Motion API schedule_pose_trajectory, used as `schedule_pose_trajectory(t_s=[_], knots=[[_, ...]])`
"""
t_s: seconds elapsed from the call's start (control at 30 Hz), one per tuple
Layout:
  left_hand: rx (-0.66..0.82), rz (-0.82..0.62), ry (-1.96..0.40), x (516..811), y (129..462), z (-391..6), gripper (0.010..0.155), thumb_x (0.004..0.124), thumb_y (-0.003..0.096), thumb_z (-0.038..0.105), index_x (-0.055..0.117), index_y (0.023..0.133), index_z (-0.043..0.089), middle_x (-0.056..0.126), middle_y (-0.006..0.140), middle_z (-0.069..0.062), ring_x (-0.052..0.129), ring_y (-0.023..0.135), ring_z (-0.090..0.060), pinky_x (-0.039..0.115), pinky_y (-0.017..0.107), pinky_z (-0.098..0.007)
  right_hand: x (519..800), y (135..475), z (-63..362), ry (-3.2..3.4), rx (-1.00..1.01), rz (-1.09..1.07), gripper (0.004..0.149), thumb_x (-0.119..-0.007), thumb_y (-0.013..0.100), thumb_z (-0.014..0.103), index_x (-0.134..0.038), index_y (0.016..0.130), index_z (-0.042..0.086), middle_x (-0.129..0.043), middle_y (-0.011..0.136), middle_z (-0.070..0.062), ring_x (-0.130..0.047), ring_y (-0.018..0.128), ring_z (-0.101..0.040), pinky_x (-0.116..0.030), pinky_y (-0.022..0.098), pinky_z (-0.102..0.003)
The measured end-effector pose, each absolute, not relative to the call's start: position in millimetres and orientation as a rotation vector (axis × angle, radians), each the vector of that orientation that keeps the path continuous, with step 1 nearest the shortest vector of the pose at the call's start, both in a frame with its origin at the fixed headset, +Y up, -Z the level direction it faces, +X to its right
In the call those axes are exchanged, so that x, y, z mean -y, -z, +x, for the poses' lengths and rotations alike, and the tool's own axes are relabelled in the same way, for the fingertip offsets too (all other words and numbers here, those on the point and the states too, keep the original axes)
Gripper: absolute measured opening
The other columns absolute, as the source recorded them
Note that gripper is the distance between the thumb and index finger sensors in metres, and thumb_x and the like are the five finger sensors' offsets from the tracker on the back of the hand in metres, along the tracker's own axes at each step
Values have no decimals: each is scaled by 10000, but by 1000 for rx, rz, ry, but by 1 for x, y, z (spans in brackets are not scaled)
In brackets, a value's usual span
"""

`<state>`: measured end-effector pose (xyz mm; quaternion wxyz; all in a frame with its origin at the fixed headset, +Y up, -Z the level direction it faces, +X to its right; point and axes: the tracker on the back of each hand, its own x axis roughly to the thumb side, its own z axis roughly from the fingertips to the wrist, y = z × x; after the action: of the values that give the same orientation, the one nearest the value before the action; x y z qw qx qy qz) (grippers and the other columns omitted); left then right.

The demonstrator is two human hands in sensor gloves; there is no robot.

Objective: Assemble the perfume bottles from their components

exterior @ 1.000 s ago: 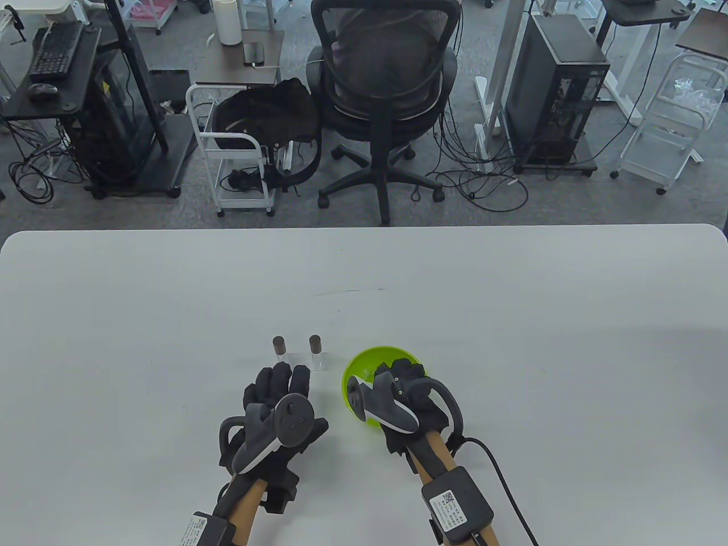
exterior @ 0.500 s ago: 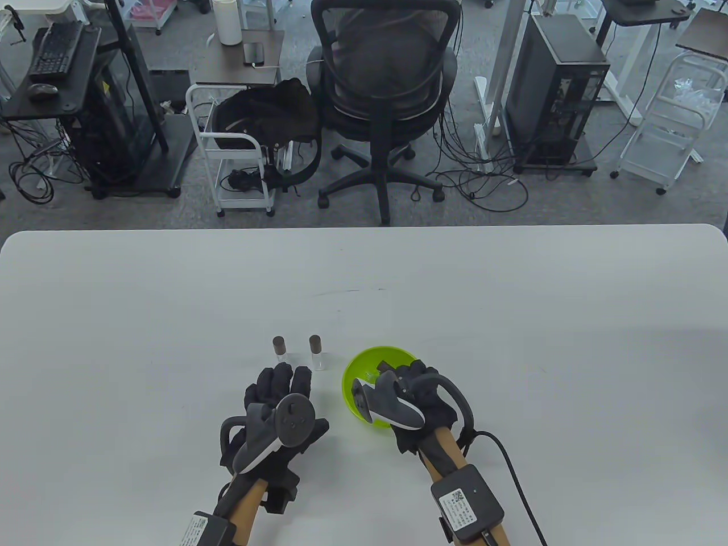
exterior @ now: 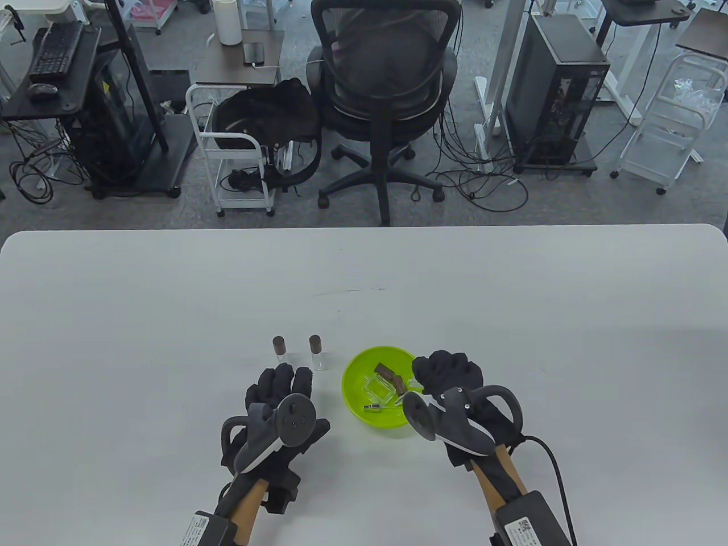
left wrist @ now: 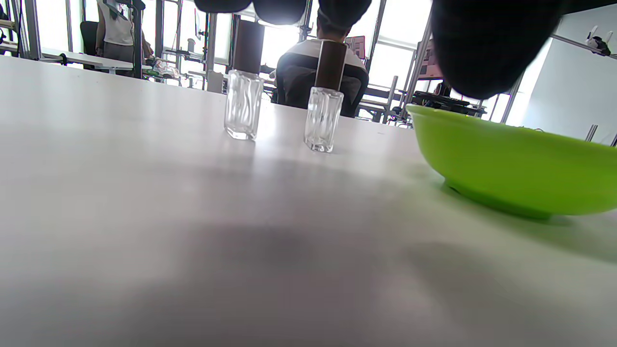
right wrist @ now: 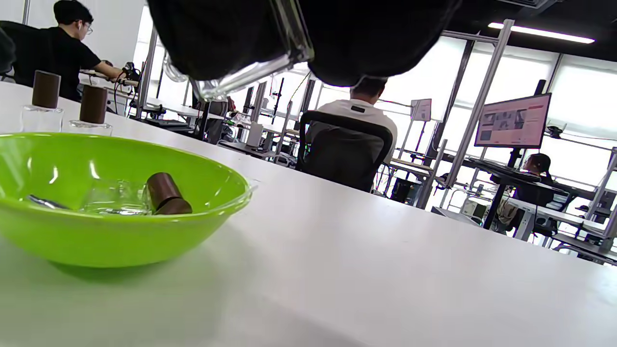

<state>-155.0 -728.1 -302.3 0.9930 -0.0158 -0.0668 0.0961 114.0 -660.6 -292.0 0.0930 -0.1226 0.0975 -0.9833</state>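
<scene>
Your right hand (exterior: 449, 372) curls around a clear glass bottle (right wrist: 250, 72), held just above the table at the right rim of the green bowl (exterior: 355, 406). Inside the bowl lie brown caps (exterior: 387, 373), clear glass pieces and a small metal sprayer part (exterior: 373, 406). Left of the bowl, two finished bottles with brown caps (exterior: 280, 351) (exterior: 317, 352) stand upright side by side. Your left hand (exterior: 277, 406) rests flat on the white table (exterior: 512, 296) just in front of them, fingers relaxed, holding nothing.
</scene>
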Motion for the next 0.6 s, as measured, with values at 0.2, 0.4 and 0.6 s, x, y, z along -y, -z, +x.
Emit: schedule_pose_trajectory(t_s=[0.2, 0.4, 0.6], knots=[[143, -31, -188, 728, 303, -152, 940, 744, 459, 652, 377, 1191, 189, 367, 1238, -216, 422, 1127, -517, 397, 824, -652, 687, 276, 163, 2991, -260, -273, 562, -722, 526, 336, -572, 1060, 245, -680, 1047, -106, -826, 909, -316, -786, 690, -509], [158, -41, -177, 729, 305, -143, 919, 723, 472, 652, 384, 1189, 190, 372, 1239, -208, 429, 1128, -510, 407, 827, -643, 718, 276, 193, 3091, -197, -232, 562, -719, 526, 337, -568, 1058, 236, -680, 1042, -109, -826, 902, -315, -781, 685, -502], [224, -46, -176, 725, 311, -115, 881, 712, 492, 639, 408, 1185, 189, 396, 1233, -215, 455, 1116, -516, 426, 822, -638, 726, 278, 196, 3099, -211, -219, 563, -716, 526, 340, -562, 1058, 237, -675, 1042, -105, -821, 905, -312, -780, 687, -499]])
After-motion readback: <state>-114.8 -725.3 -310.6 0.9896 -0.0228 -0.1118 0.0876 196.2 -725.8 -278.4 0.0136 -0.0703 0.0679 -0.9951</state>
